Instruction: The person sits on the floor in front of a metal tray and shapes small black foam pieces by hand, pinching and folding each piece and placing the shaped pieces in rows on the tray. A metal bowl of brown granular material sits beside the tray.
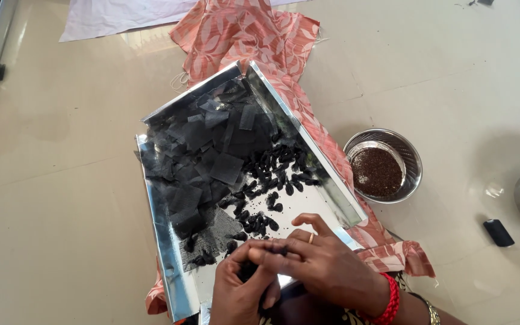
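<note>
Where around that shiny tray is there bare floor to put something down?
Bare floor lies wide left of the metal tray, and beyond the steel bowl toward the top right. It is crowded inside the tray: black mesh squares, dark pieces, and both hands, left and right.

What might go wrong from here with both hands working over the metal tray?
1. The tray looks tilted on the peach cloth; the small black pieces may slide toward the hands.
2. The black mesh squares look light and could scatter.
3. The right hand works close to the steel bowl of dark grains and might knock it.
</note>
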